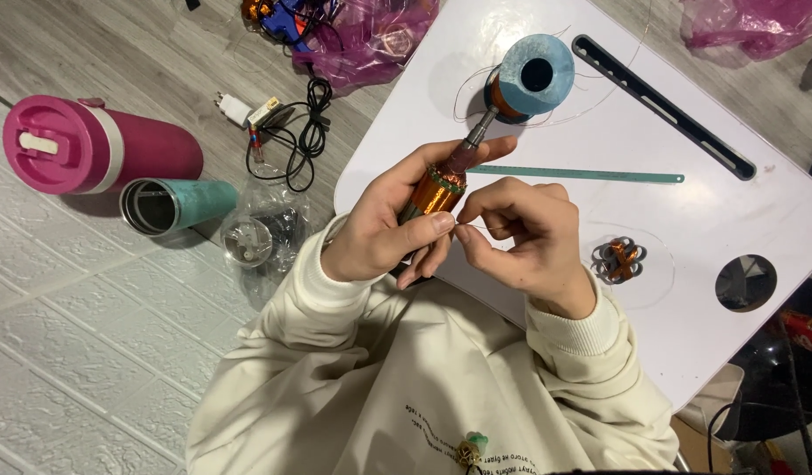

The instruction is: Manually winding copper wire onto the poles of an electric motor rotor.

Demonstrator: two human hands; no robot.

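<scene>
the left hand (384,233) is closed around a copper-wound coil (434,195) over the white table (599,132); the right hand (520,237) pinches thin wire (476,228) beside it. the winding looks nearly full. the blue spool (533,77) still carries wire. a teal cup (179,204) lies open, apparently empty.
</scene>
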